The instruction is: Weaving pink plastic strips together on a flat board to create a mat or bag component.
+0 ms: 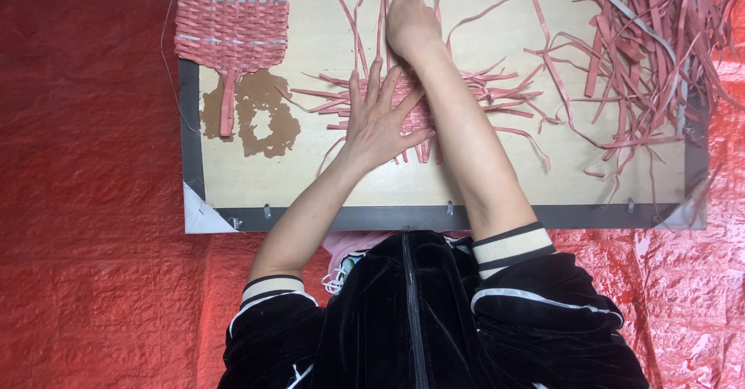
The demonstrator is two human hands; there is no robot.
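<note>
My left hand [378,119] lies flat with fingers spread on a small woven mat of pink strips [411,105] in the middle of a pale board [310,179]. My right hand [410,22] reaches further up the board and is closed around the loose upright pink strips [365,24] that stick out of the weave. Loose strip ends fan out to both sides of the mat. My right forearm crosses over the right half of the weave and hides it.
A finished pink woven piece [231,33] lies at the board's top left, above a brown worn patch [260,113]. A tangled heap of loose pink strips [644,39] covers the top right. Red sheeting [85,164] surrounds the board.
</note>
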